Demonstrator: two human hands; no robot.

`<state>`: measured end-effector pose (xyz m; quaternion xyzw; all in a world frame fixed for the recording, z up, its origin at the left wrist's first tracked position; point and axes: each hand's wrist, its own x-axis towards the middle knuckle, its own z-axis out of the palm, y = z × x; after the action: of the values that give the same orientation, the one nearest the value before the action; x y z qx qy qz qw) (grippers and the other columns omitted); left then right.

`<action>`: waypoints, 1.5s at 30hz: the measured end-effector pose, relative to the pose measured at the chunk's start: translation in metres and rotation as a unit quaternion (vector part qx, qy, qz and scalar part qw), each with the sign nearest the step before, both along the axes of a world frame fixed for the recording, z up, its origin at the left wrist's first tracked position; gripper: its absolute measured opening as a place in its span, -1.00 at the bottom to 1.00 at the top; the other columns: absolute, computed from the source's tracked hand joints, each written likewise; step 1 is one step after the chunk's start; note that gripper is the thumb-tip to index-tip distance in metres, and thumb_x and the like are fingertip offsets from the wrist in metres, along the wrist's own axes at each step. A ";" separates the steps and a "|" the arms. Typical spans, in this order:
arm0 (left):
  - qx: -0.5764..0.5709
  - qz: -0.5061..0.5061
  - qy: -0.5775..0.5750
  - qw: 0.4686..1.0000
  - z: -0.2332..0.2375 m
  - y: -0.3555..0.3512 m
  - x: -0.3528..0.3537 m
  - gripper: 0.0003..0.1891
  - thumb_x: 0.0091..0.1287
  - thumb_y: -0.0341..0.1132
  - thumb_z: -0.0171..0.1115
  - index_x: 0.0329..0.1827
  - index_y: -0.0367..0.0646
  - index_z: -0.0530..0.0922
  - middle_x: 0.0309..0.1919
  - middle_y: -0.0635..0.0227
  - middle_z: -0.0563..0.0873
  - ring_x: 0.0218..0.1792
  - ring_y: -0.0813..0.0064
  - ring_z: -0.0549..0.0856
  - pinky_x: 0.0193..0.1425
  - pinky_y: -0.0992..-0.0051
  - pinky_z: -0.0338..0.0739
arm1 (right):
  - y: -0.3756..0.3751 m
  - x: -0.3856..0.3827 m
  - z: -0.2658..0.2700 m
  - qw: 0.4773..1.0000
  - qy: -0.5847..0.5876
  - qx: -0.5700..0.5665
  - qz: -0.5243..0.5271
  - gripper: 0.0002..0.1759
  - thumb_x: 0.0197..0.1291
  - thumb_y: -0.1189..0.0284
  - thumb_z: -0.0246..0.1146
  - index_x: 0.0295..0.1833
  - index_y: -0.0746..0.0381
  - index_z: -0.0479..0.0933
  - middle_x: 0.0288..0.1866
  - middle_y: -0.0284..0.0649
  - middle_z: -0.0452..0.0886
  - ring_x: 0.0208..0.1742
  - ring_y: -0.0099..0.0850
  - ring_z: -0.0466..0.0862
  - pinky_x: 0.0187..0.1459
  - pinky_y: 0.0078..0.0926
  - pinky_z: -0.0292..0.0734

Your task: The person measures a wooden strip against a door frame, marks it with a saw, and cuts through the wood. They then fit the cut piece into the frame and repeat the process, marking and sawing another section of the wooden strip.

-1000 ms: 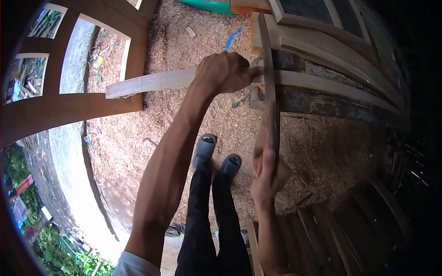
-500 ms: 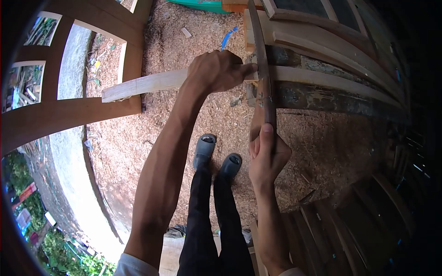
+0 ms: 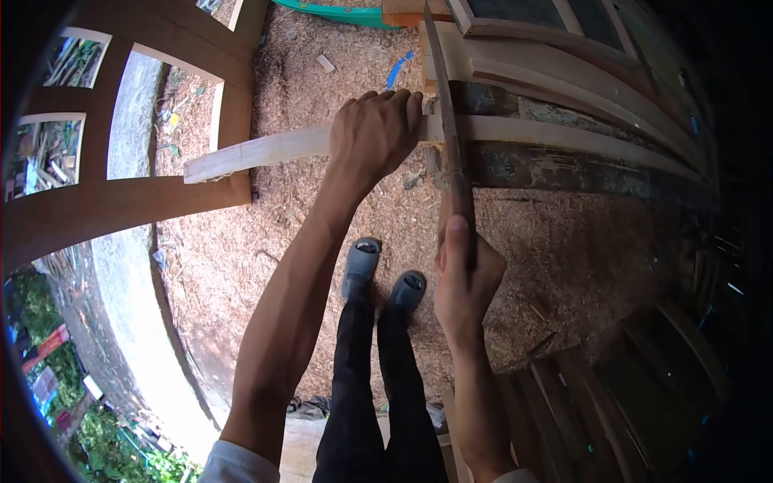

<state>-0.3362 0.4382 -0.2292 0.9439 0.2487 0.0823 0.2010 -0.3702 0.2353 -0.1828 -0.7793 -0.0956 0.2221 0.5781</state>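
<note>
We're losing plenty at the edges here: the far tip of the handsaw (image 3: 448,121) is reaching the top border, and the right end of the wooden strip (image 3: 266,148) is fading into deep shadow. We're seeing the back of the left hand (image 3: 372,133), whose grip is closing over the strip just left of the blade, while the fingertips are hiding on the far side. The right hand (image 3: 469,270) is covering most of the saw's handle, its grip wrapping firmly around it with the thumb lying along the top. The blade is crossing the strip, but we can't tell how deep it's sitting, and the teeth are staying too fine for us to make out.

Underfoot, we're looking at a floor (image 3: 225,258) covered in wood shavings, with a pale concrete ledge (image 3: 121,282) glaring along the left. Daylight is bleaching that side, and the right side is sinking into gloom.

Around the work, the strip is lying above weathered timbers (image 3: 564,169), its left end overlapping a wooden lattice frame (image 3: 121,197); we can't tell whether those two are touching. Boards (image 3: 564,80) are stacking up just beyond, near a framed panel (image 3: 523,14) with dark panes. A green object (image 3: 346,14) is peeking in at the top, cut off, and a blue scrap (image 3: 398,71) is lying near a small offcut (image 3: 325,63). Grey sandals (image 3: 364,262) are standing below the strip, between the two forearms.
</note>
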 end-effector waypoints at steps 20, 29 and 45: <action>0.000 0.050 -0.119 0.992 0.009 0.001 0.002 -0.66 0.39 -0.16 0.08 -0.46 -0.19 0.59 -0.42 0.11 0.67 -0.35 0.04 0.68 -0.21 0.12 0.58 | -0.087 -0.067 0.015 1.000 0.027 -0.011 0.000 -0.42 0.40 0.04 0.15 -0.51 0.32 0.45 -0.67 -0.46 0.34 -0.64 -0.73 0.32 -0.62 -0.63 0.08; -0.035 0.084 -0.063 0.994 0.014 -0.004 0.002 -0.70 0.31 -0.16 0.13 -0.41 -0.20 0.67 -0.36 0.13 0.72 -0.28 0.11 0.71 -0.17 0.17 0.61 | -0.006 0.005 0.018 0.999 0.016 -0.022 0.020 -0.42 0.45 0.10 0.09 -0.60 0.25 0.33 -0.72 -0.46 0.26 -0.66 -0.69 0.27 -0.62 -0.56 0.07; -0.003 0.080 -0.040 0.996 0.008 -0.003 0.005 -0.72 0.32 -0.18 0.13 -0.42 -0.16 0.66 -0.59 0.01 0.65 -0.55 0.05 0.68 -0.42 0.15 0.59 | -0.061 -0.047 0.029 0.998 -0.021 -0.061 0.020 -0.38 0.44 0.00 0.06 -0.54 0.29 0.42 -0.71 -0.47 0.29 -0.68 -0.69 0.31 -0.63 -0.56 0.09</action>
<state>-0.3312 0.4348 -0.2207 0.9162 0.3158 0.1351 0.2066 -0.4172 0.1743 -0.1534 -0.8156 -0.1100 0.2226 0.5227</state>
